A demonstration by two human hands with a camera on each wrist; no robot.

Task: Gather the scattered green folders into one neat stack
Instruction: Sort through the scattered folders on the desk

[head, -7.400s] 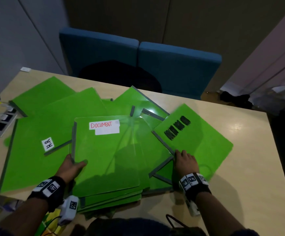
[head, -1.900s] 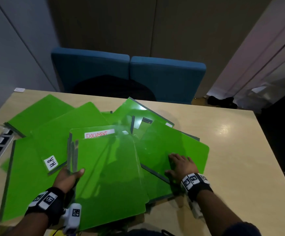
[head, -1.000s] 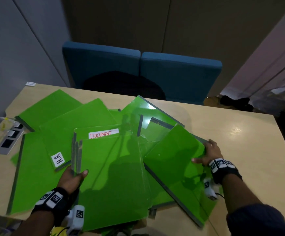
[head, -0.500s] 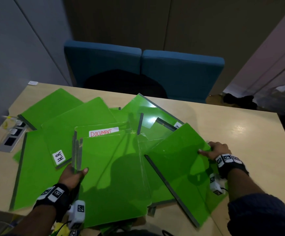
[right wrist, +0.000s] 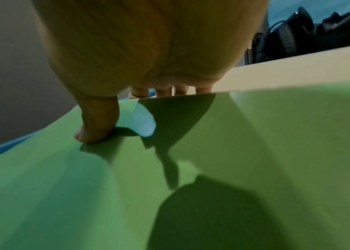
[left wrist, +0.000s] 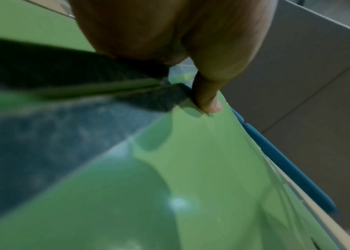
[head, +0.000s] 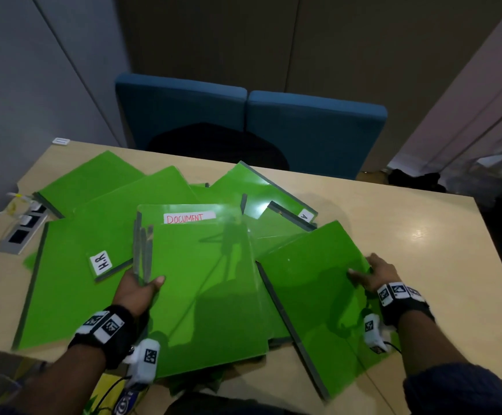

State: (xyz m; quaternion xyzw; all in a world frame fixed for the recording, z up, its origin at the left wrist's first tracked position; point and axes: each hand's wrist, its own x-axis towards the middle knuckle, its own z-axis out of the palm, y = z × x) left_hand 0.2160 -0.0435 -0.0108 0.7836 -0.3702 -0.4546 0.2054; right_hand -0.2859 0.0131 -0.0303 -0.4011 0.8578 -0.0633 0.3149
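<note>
Several green folders lie fanned and overlapping on the bench, and the one labelled DOCUMENT serves as landmark near the middle of the spread. Just in front of that label, the left hand grips the left edge of the central stack of folders, thumb on the top cover and fingers tucked under the dark spines. To the right of the DOCUMENT folder, the right hand pinches the right edge of a tilted green folder, thumb on top and fingers beneath, as the right wrist view confirms. Left of the landmark lies a folder marked H.R; beyond it further folders reach toward two blue chairs. A power strip sits at the bench's left edge.
</note>
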